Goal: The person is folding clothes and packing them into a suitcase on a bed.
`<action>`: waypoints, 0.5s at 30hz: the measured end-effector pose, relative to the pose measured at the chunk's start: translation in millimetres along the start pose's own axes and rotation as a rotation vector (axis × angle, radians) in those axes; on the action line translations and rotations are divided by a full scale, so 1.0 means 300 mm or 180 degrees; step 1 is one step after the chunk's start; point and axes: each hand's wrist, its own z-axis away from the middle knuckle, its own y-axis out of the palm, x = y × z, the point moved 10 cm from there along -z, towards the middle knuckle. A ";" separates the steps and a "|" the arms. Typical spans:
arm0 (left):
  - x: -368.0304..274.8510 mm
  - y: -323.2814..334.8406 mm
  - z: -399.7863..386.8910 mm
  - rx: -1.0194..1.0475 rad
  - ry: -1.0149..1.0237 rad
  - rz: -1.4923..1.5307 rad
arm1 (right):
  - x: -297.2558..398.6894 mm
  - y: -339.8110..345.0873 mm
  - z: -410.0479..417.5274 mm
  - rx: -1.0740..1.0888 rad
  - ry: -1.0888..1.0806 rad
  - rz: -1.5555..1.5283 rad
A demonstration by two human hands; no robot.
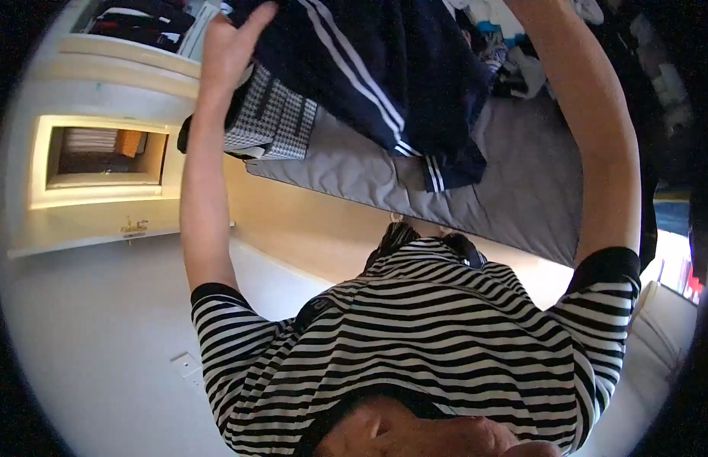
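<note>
A navy garment [354,63] with paired white stripes is spread in front of me, partly raised. My left hand [231,51] grips its upper left part, the thumb lying along the fabric. A striped cuff [439,172] rests on the grey bedding [525,154]. My right hand is beyond the top edge, and only that forearm shows. Beneath my left wrist lies a black-and-white houndstooth cloth item [279,117], partly covered by the navy fabric. The garment's top is cut off by the view.
Several crumpled clothes [519,68] are heaped on the bedding at the upper right. Dark clothes [142,25] sit in an open compartment at the upper left. A lit cabinet opening [105,151] holds folded cloth. A wall socket [188,368] is at the lower left.
</note>
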 end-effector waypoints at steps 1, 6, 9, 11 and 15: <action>-0.059 0.019 -0.001 0.0046 0.0171 -0.0181 | -0.041 0.042 -0.019 0.0194 0.0165 -0.0325; -0.244 0.102 0.092 -0.0556 0.1184 -0.1315 | 0.054 0.287 -0.022 0.0369 -0.2362 0.3240; -0.215 0.202 0.068 -0.0324 0.0642 -0.0905 | 0.110 0.350 0.011 0.0362 -0.2158 0.3452; -0.009 0.138 0.050 -0.0474 0.0307 0.0034 | 0.102 0.339 0.047 0.0630 -0.0487 0.1291; 0.077 0.100 -0.008 -0.0598 -0.1011 0.0946 | 0.067 0.196 0.252 0.0152 -0.1719 -0.1397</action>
